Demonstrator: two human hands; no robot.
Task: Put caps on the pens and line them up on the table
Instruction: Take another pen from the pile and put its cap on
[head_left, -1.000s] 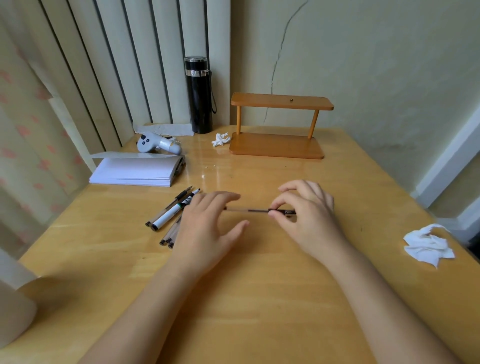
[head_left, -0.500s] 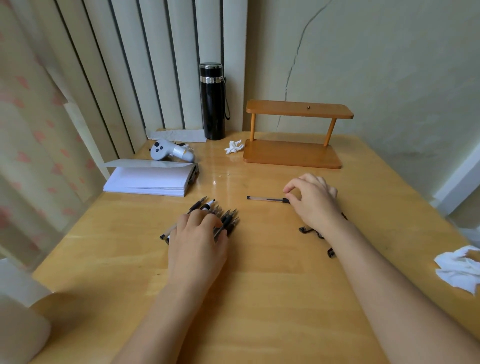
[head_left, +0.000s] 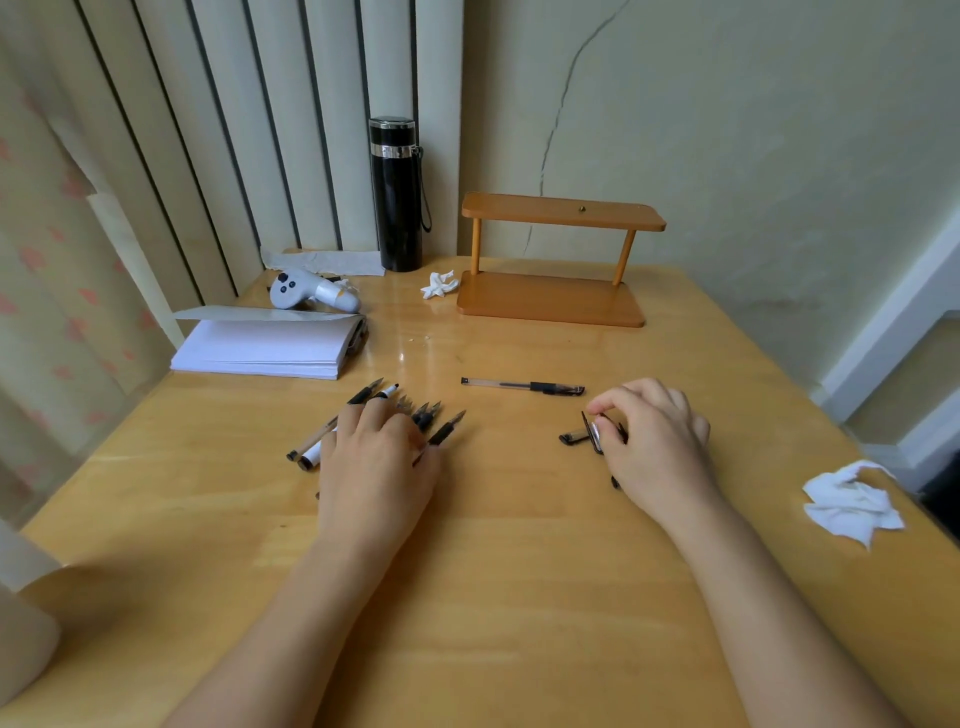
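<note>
Fingers (head_left: 605, 404) of the right hand (head_left: 657, 447) are pinching a black pen cap (head_left: 592, 434); left hand (head_left: 376, 462) is lying spread over uncapped black pens (head_left: 431, 418) on the wooden surface (head_left: 519, 545). One capped clear pen (head_left: 522, 386) is lying at twelve o'clock.

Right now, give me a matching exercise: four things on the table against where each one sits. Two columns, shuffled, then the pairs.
Things:
1. capped clear pen with black grip
2. bundle of uncapped black-tipped pens
3. loose black pen caps
4. tall black flask with silver band

Places:
A. at the fingertips of the right hand
B. upright at the table's far edge, by the blinds
C. alone on the wood between the two hands, farther back
D. under the fingers of the left hand

Pairs: 1-C, 2-D, 3-A, 4-B
</note>
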